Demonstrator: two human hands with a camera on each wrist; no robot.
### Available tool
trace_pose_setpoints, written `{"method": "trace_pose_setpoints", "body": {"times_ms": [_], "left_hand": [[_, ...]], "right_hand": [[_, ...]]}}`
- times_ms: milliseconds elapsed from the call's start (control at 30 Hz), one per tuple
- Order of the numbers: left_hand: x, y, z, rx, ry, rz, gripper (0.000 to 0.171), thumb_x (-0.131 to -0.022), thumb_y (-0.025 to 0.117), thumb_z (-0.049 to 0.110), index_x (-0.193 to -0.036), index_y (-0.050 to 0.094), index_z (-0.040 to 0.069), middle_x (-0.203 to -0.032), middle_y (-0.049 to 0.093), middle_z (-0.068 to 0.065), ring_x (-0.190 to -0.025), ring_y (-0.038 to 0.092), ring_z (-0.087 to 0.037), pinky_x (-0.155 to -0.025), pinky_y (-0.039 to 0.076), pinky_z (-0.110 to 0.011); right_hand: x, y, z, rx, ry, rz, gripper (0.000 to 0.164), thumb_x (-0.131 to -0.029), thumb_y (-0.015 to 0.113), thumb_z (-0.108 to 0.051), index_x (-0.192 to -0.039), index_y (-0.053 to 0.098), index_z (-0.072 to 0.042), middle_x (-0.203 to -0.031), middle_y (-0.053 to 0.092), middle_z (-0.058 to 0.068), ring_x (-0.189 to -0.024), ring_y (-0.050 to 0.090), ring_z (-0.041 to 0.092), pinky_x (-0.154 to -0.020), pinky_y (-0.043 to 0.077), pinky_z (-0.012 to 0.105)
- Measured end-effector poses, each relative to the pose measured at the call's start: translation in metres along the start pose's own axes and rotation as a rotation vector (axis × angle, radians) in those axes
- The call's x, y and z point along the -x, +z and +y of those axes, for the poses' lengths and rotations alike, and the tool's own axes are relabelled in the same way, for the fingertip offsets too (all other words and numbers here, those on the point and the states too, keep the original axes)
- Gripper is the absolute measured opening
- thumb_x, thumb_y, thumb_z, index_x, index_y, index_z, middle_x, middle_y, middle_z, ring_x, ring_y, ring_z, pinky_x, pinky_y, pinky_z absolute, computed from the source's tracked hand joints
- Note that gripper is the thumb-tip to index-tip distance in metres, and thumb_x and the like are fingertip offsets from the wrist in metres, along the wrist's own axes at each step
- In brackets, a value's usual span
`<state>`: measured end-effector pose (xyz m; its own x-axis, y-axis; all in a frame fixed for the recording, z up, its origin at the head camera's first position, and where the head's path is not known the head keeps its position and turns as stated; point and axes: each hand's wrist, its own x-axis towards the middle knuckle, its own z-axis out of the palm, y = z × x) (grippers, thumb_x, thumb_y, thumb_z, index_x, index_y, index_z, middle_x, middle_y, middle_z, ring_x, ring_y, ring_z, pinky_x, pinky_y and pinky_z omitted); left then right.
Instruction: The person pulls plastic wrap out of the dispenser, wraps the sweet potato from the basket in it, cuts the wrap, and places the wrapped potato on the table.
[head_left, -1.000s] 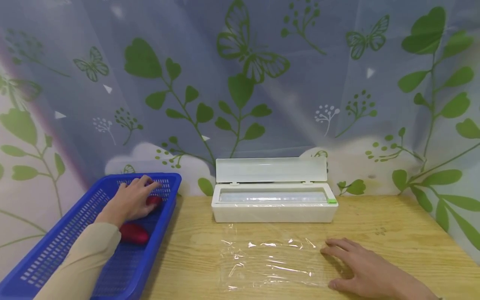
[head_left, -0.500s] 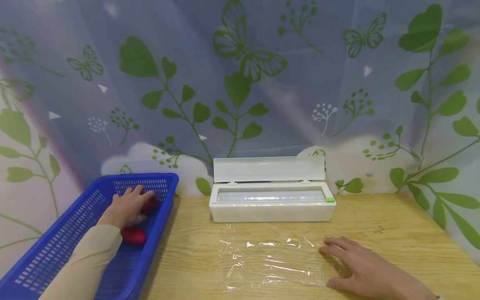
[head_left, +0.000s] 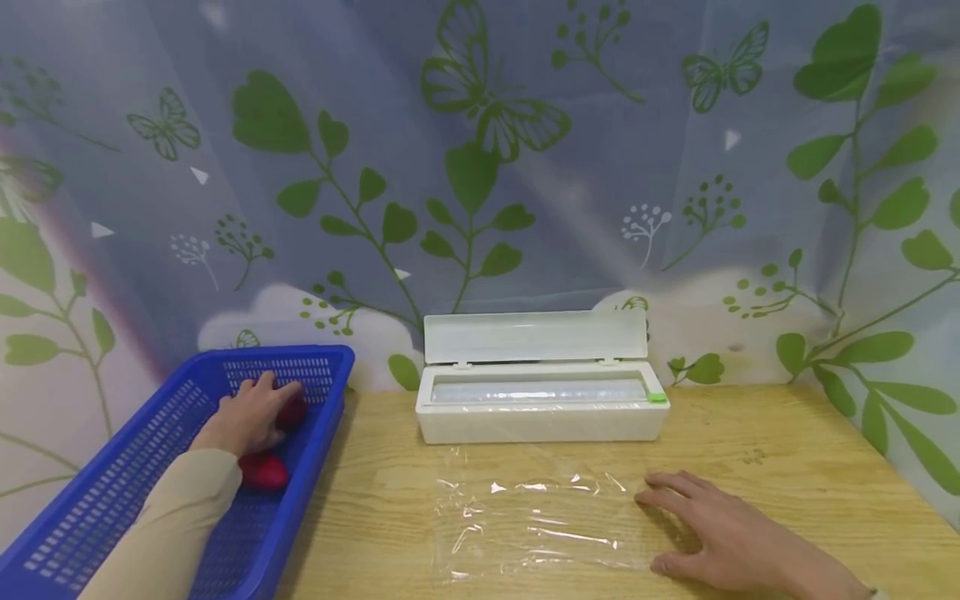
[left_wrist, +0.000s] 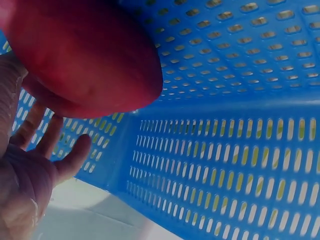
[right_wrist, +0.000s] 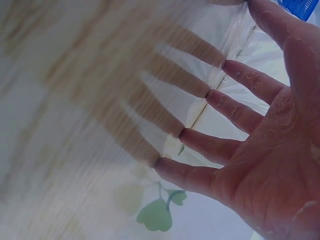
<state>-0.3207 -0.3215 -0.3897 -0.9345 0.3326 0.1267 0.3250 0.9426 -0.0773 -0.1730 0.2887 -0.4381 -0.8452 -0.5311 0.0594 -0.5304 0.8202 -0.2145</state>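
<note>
The box, basket and cloth show plain surfaces and printed leaves, with a small faint mark (head_left: 753, 456) on the bench (head_left: 810, 433) too small to make out. The left hand (head_left: 243, 417) reaches down into a blue basket (head_left: 108, 492), its fingers and thumb bent round the far red item (head_left: 291, 412) near the basket's back right corner; that grip is clamped on it. The near red item (head_left: 264, 472) lies just beside, close under the wrist, partly covered by the hand. In the left wrist view a smooth, tapered red shape hides some fingertips, while the little finger stands away from it. A pale sleeve (head_left: 168, 508) covers the left forearm. The right hand (head_left: 723, 529) rests on the bench, its grip apart: the fingers are spread and fairly straight, and their tips meet the right edge of a sheet of clear film (head_left: 536, 512). The film lies flat but wrinkled, catching bright glints, in front of a white box (head_left: 540, 427). The box's lid (head_left: 536, 337) stands raised, a clear roll (head_left: 536, 391) sits inside, and a green clip (head_left: 657, 397) marks its right end. Behind hangs a blue-grey cloth (head_left: 360, 83) with green leaves and butterflies.
</note>
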Motion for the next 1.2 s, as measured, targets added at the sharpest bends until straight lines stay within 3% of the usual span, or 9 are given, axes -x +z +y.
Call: {"method": "trace_pose_setpoints", "body": {"times_ms": [167, 400, 733, 1033, 1200], "left_hand": [[0.000, -0.002, -0.001, 0.038, -0.003, -0.024, 0.059, -0.069, 0.086, 0.008, -0.120, 0.057, 0.010, -0.104, 0.051, -0.029, -0.089, 0.058, -0.052, -0.063, 0.054, -0.066], [0.000, -0.005, 0.000, 0.012, -0.012, -0.039, 0.060, -0.066, 0.090, 0.010, -0.116, 0.057, 0.012, -0.106, 0.055, -0.025, -0.096, 0.056, -0.054, -0.063, 0.053, -0.069], [-0.001, -0.016, 0.000, -0.031, 0.045, 0.052, 0.068, -0.065, 0.087, 0.012, -0.125, 0.056, 0.013, -0.119, 0.053, -0.026, -0.103, 0.054, -0.055, -0.061, 0.052, -0.069], [-0.002, -0.041, 0.005, 0.063, 0.046, 0.115, 0.058, -0.070, 0.087, 0.012, -0.119, 0.056, 0.015, -0.117, 0.053, -0.024, -0.101, 0.053, -0.053, -0.059, 0.051, -0.066], [-0.002, -0.055, 0.009, 0.071, 0.056, 0.153, 0.057, -0.073, 0.086, 0.014, -0.123, 0.058, 0.014, -0.117, 0.053, -0.025, -0.102, 0.054, -0.055, -0.060, 0.052, -0.063]], "right_hand": [[0.000, 0.001, 0.000, 0.024, -0.025, 0.048, 0.072, -0.089, 0.063, -0.069, -0.143, 0.057, -0.022, -0.149, 0.056, 0.009, -0.132, 0.056, 0.041, -0.094, 0.053, 0.062], [-0.001, 0.001, -0.001, 0.027, -0.031, 0.059, 0.071, -0.089, 0.064, -0.068, -0.142, 0.058, -0.022, -0.148, 0.056, 0.009, -0.131, 0.056, 0.042, -0.094, 0.053, 0.063], [0.000, 0.002, 0.000, -0.004, -0.039, 0.043, 0.070, -0.088, 0.068, -0.065, -0.142, 0.058, -0.020, -0.147, 0.056, 0.013, -0.131, 0.055, 0.045, -0.092, 0.052, 0.065], [0.000, 0.001, -0.001, -0.011, 0.012, -0.008, 0.072, -0.088, 0.064, -0.069, -0.142, 0.058, -0.022, -0.149, 0.055, 0.009, -0.132, 0.055, 0.040, -0.093, 0.053, 0.060], [0.000, 0.001, 0.000, 0.015, -0.006, 0.001, 0.072, -0.088, 0.064, -0.070, -0.141, 0.058, -0.021, -0.147, 0.056, 0.008, -0.131, 0.056, 0.038, -0.092, 0.055, 0.056]]}}
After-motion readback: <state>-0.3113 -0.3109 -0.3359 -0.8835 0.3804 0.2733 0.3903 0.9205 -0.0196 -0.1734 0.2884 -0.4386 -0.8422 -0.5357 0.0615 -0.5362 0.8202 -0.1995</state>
